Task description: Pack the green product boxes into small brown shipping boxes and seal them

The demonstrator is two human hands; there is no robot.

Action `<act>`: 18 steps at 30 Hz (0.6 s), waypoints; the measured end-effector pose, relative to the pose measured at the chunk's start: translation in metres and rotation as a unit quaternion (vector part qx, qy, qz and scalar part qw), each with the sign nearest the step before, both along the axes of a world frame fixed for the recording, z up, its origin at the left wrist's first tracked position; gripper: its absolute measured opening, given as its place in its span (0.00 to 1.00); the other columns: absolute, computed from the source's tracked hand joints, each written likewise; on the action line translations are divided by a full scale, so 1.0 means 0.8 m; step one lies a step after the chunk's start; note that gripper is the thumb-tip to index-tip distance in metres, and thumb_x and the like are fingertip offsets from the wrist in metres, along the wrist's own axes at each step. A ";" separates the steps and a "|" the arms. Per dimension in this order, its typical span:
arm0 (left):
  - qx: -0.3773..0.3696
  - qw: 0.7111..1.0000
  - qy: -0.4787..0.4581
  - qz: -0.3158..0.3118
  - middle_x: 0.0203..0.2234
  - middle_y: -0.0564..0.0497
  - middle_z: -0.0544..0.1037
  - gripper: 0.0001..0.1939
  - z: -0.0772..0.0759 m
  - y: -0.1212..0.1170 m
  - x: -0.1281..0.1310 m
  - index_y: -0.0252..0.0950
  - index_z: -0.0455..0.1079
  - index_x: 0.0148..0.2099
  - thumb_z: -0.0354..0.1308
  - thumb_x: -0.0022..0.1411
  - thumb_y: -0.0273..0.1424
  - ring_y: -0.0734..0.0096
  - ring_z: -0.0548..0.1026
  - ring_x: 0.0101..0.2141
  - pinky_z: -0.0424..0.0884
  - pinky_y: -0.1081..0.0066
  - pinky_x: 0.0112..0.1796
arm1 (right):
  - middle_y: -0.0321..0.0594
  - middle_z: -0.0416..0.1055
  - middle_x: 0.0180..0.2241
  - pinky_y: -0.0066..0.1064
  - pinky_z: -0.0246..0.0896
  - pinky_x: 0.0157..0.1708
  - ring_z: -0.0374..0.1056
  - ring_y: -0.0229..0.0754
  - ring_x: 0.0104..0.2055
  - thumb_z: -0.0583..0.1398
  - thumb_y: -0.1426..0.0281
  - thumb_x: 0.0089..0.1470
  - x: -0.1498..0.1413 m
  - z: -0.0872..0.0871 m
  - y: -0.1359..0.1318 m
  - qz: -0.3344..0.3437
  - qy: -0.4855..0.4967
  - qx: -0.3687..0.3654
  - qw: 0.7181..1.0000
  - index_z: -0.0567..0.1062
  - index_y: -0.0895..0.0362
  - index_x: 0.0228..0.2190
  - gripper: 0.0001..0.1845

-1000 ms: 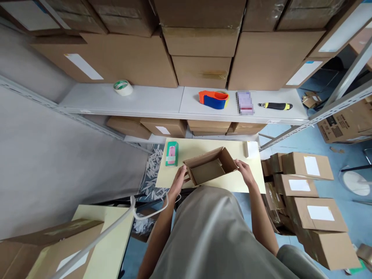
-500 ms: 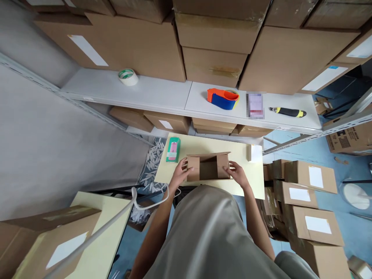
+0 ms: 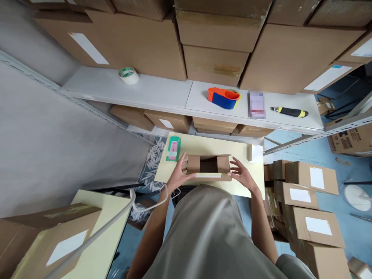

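On the cream table in front of me sits a small open cardboard box [image 3: 208,164]. Its two short end flaps are folded inward, leaving a dark gap between them. Along the near edge a long flap with a white label shows. My left hand [image 3: 179,172] grips the box's left end, thumb on the near flap and fingers against the side. At the other end my right hand [image 3: 242,174] holds it likewise, with its thumb at the near right corner and fingers spread along the side. A green and pink package [image 3: 173,149] lies left of the box.
A white box [image 3: 255,153] stands at the table's right end. The shelf [image 3: 162,95] behind holds a tape roll [image 3: 128,76], an orange-blue tape dispenser [image 3: 223,98] and a utility knife [image 3: 290,112]. Stacked cartons [image 3: 314,203] stand right; a white cable [image 3: 110,223] crosses at left.
The near long flap with the white label has come up into view along the box's front edge. Both thumbs have shifted from the end flaps to the near edge.
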State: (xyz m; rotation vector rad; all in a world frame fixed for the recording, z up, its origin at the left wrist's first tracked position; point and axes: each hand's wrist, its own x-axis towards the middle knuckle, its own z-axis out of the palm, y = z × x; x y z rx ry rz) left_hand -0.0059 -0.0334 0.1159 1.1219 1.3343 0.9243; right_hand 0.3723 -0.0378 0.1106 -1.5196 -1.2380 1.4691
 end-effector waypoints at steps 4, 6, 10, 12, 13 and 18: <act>0.042 0.996 0.066 0.034 0.60 0.42 0.78 0.25 -0.003 0.005 0.006 0.44 0.83 0.53 0.79 0.55 0.44 0.44 0.77 0.61 0.80 0.54 0.56 | 0.48 0.75 0.65 0.48 0.82 0.45 0.82 0.53 0.45 0.75 0.49 0.52 -0.014 -0.003 0.006 -0.028 -0.078 0.041 0.996 0.74 0.43 0.67 0.44; 0.060 0.994 0.083 0.037 0.56 0.42 0.79 0.17 -0.008 0.003 0.007 0.44 0.84 0.44 0.76 0.57 0.47 0.46 0.79 0.58 0.82 0.56 0.51 | 0.45 0.76 0.60 0.46 0.82 0.44 0.81 0.52 0.43 0.72 0.48 0.55 -0.018 -0.002 0.007 -0.017 -0.102 0.069 0.992 0.80 0.44 0.59 0.32; 0.061 0.992 0.087 0.061 0.50 0.42 0.81 0.16 -0.032 -0.003 0.012 0.43 0.83 0.41 0.70 0.64 0.49 0.50 0.80 0.53 0.82 0.58 0.49 | 0.44 0.77 0.53 0.46 0.81 0.47 0.79 0.49 0.42 0.68 0.46 0.61 -0.026 -0.004 0.006 0.005 -0.118 0.101 0.988 0.84 0.47 0.45 0.21; 0.045 0.993 0.065 0.087 0.51 0.42 0.81 0.18 -0.050 -0.003 0.014 0.42 0.81 0.43 0.71 0.63 0.51 0.51 0.80 0.53 0.80 0.57 0.52 | 0.45 0.77 0.52 0.46 0.80 0.48 0.78 0.48 0.42 0.68 0.44 0.61 -0.029 -0.011 0.008 -0.011 -0.101 0.097 0.990 0.83 0.49 0.44 0.23; 0.028 0.993 0.042 0.106 0.52 0.42 0.81 0.22 -0.061 -0.001 0.014 0.42 0.80 0.48 0.73 0.61 0.51 0.51 0.80 0.54 0.79 0.56 0.54 | 0.46 0.77 0.53 0.46 0.80 0.49 0.77 0.49 0.43 0.68 0.43 0.60 -0.032 -0.016 0.010 -0.029 -0.087 0.089 0.992 0.83 0.49 0.44 0.24; -0.164 0.970 -0.113 0.138 0.71 0.36 0.69 0.59 -0.110 0.015 0.008 0.47 0.56 0.77 0.80 0.50 0.52 0.48 0.73 0.67 0.71 0.53 0.64 | 0.52 0.72 0.65 0.52 0.73 0.63 0.72 0.58 0.63 0.73 0.40 0.51 -0.039 -0.052 0.022 -0.103 0.023 -0.008 0.994 0.74 0.48 0.65 0.47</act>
